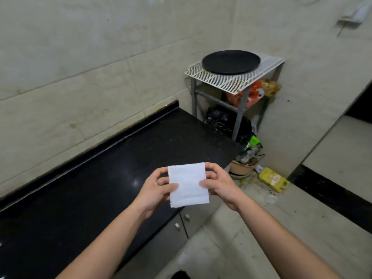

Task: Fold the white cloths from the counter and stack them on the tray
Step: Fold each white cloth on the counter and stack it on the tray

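White cloth (188, 184) is folded into a neat flat rectangle, pinched on both side edges between the two hands. Black round tray (231, 61) sits well beyond them, nothing on it.

The folded white square cloth (188, 185) covers the fingertips of the left hand (156, 190) and right hand (219, 185) behind it, and how many layers it has cannot be told. Both bare forearms are cut off by the bottom edge, as is the black polished stone counter (90, 188) at the left edge. Beneath the white wire-topped metal rack (231, 79), the orange and black bags are partly hidden and too blurred to identify.
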### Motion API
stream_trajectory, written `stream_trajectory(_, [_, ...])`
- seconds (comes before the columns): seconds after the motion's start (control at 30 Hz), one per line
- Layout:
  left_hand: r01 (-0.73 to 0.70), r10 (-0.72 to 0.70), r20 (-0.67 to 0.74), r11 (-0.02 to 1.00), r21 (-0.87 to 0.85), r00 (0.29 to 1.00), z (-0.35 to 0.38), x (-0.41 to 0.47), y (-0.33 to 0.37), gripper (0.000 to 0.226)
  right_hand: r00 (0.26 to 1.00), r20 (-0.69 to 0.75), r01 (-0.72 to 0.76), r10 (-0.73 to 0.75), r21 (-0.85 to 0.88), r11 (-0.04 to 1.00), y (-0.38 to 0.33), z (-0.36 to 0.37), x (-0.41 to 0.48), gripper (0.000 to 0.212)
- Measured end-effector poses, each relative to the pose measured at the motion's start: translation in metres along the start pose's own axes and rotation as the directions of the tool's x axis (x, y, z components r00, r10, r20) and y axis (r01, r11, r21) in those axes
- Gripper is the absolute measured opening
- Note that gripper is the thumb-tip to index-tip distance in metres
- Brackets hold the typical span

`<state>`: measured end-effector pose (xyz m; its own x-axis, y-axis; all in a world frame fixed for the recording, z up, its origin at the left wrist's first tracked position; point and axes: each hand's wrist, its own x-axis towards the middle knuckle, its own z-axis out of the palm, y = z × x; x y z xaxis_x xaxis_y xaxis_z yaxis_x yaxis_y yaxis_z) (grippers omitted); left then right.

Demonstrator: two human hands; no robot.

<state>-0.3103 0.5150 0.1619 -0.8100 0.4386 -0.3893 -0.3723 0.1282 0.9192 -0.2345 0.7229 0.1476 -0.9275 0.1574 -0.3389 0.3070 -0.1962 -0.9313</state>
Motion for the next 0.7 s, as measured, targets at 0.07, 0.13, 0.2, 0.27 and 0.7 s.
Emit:
stream_trajectory(0.07, [-0.025, 0.025, 0.019, 1.0, 0.003, 1.0, 0.021, 0.016, 0.008, 0.047, 1.0, -0.02, 0.017, -0.017, 0.022, 1.0, -0.005, -0.024, 0.004, 0.062])
stream_trajectory(0.13, [-0.038, 0.037, 0.052, 0.999, 0.018, 0.998, 0.049, 0.042, 0.017, 0.046, 0.998, -0.054, 0.037, -0.035, 0.032, 0.999, -0.011, -0.057, 0.015, 0.063])
stream_trajectory(0.2, [-0.05, 0.048, 0.082, 0.999, 0.021, 0.995, 0.069, 0.066, 0.027, 0.046, 0.996, -0.078, 0.052, -0.051, 0.018, 0.998, -0.02, -0.083, 0.029, 0.059])
stream_trajectory(0.27, [-0.051, 0.05, 0.112, 0.999, 0.009, 0.992, 0.093, 0.097, 0.038, 0.044, 0.993, -0.098, 0.065, -0.066, -0.007, 0.998, -0.031, -0.114, 0.047, 0.056])
stream_trajectory(0.7, [-0.187, 0.19, 0.129, 0.982, -0.041, 0.973, 0.198, 0.324, 0.172, 0.034, 0.975, -0.148, 0.135, -0.168, -0.21, 0.968, -0.189, -0.277, 0.23, 0.045])
